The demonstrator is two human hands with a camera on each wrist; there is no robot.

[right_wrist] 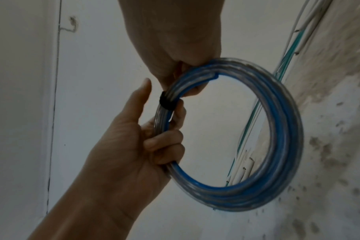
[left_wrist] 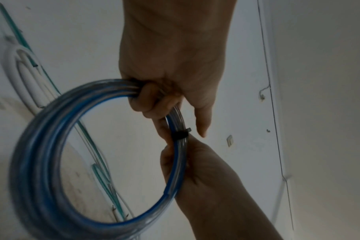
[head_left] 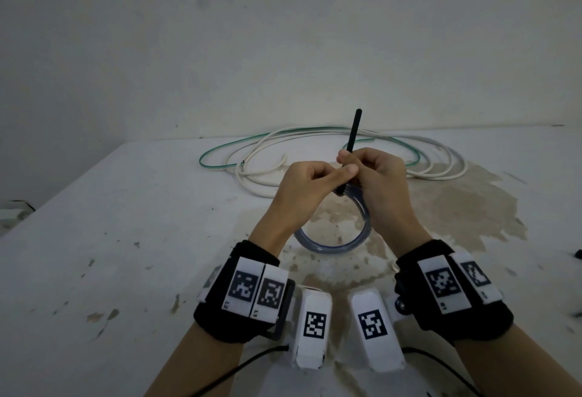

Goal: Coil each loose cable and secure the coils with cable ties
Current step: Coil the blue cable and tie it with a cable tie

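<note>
A white, stained table (head_left: 126, 239) was set against a plain white wall (head_left: 283, 34). Above its near middle a coil of clear-and-blue cable (head_left: 330, 244) was held off the surface between both hands. The left hand (head_left: 304, 184) was curled round the coil's top, fingers wrapped through the loop, thumb stretched toward the other hand. The right hand (head_left: 376, 176) was closed on the coil just right of it and pinched the free tail of a black cable tie (head_left: 353, 141), which stood up and slightly right above the knuckles. The tie's band (left_wrist: 179, 135) was seen wrapped round the bundled turns between the two hands, its head just beside the left thumb. At the table's far side, near the wall, loose white cable (head_left: 261, 181) and a thin green cable (head_left: 220, 148) lay tangled in wide loops, well apart from the coil. Marker-tagged black wrist bands (head_left: 248, 299) were worn on both arms.
</note>
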